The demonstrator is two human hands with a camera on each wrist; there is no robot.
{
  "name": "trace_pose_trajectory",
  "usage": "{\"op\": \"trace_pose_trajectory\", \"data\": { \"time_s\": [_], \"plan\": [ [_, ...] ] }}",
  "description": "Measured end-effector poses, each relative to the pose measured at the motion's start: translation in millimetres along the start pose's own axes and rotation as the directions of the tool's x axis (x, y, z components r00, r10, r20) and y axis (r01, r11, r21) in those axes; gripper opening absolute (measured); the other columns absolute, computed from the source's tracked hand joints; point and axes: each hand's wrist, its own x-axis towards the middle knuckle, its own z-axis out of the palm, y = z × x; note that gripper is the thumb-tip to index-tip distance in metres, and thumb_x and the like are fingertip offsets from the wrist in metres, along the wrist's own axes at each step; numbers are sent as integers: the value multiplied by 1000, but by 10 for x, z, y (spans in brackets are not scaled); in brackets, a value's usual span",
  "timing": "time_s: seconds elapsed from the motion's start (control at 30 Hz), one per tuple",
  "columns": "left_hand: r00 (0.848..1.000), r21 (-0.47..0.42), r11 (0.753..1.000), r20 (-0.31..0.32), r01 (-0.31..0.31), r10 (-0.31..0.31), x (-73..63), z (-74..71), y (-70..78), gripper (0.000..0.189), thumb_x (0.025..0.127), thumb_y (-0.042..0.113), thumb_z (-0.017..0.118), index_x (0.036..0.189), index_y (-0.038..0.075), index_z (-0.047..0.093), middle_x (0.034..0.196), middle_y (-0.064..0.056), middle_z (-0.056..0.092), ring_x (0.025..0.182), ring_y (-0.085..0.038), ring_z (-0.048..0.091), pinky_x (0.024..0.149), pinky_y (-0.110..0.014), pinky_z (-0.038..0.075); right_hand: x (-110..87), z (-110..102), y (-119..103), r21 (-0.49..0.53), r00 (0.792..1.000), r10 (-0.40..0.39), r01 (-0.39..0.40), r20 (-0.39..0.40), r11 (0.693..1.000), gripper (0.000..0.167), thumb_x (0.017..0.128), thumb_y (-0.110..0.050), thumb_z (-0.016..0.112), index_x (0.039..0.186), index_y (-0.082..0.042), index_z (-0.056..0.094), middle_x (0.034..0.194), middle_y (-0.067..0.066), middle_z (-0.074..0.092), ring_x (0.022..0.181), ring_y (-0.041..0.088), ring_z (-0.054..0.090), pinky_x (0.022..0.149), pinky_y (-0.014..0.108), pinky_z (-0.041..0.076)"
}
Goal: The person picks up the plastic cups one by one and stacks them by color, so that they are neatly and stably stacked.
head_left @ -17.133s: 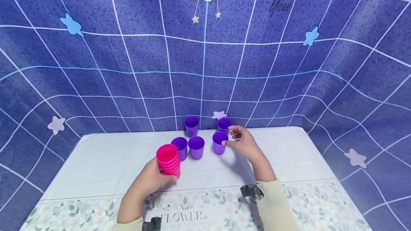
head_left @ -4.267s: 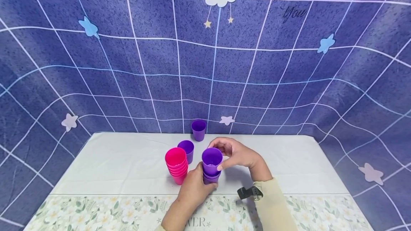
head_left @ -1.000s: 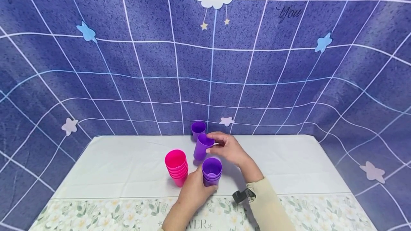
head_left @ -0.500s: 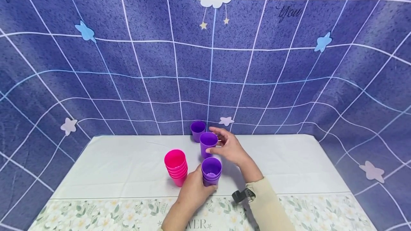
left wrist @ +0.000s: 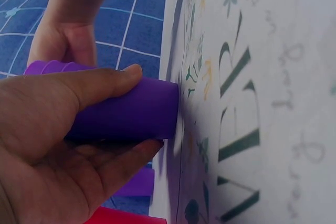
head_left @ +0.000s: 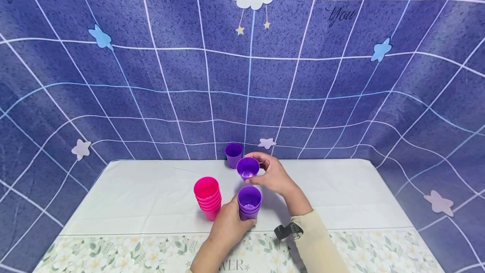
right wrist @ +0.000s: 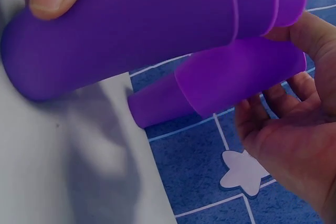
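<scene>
My left hand [head_left: 231,222] grips a stack of nested purple cups [head_left: 250,199] standing upright on the white cloth; the left wrist view shows the thumb and fingers around the stack's side [left wrist: 126,108]. Just behind it, my right hand [head_left: 275,177] holds a single purple cup [head_left: 248,167] near the rim, between thumb and fingers. This cup is off the table, its mouth tilted toward the head camera. In the right wrist view the held cup [right wrist: 241,77] is apart from the far cup and partly behind the stack [right wrist: 131,30].
Left of the purple stack stands a stack of pink cups [head_left: 207,197]. One more purple cup [head_left: 233,155] stands at the back edge of the table [head_left: 144,197], by the blue grid-patterned curtain [head_left: 182,70]. A floral cloth strip [head_left: 113,250] runs along the front.
Earlier the left hand held the pink stack and purple cups stood apart; several are now nested. Over the last second the right hand has lifted another purple cup and tipped its mouth toward the camera.
</scene>
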Motion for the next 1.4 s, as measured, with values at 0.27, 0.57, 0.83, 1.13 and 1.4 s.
{"op": "trace_pose_trajectory", "data": {
  "time_s": [0.27,0.57,0.83,1.13,1.4],
  "plan": [
    [1000,6,1000,13,-9,9,4,-6,0,83,73,17,95,146,9,56,120,-17,78,114,-35,75,103,-56,58,-36,-38,-105,81,994,-82,77,67,994,64,72,9,83,133,-2,68,129,23,72,123,40,66,111,45,51],
    [1000,-5,1000,-4,-15,15,-17,8,-3,80,72,14,95,143,6,58,123,-16,77,117,-34,74,104,-55,57,-43,-67,-150,110,982,-156,145,108,983,64,70,11,80,131,-2,69,129,23,71,122,15,66,109,26,49],
    [1000,-4,1000,-11,-16,16,-19,8,3,75,72,13,94,138,4,61,120,-16,78,114,-33,75,103,-55,58,-71,-81,-198,205,980,-163,138,114,969,65,72,7,80,136,4,64,127,17,73,113,12,68,101,26,53],
    [1000,-5,1000,-12,-6,6,-21,11,10,70,72,13,94,134,4,62,119,-15,78,115,-34,75,103,-56,57,-88,-98,-220,304,986,-118,78,115,949,68,77,3,71,143,8,56,115,-9,76,101,9,72,87,24,60],
    [1000,-2,1000,-8,2,-2,-18,9,10,69,72,14,95,133,4,63,118,-15,78,114,-33,75,103,-56,58,-90,-140,-254,346,984,-157,119,83,931,68,79,0,71,143,14,51,116,-8,76,102,8,73,90,23,61]
  ]
}}
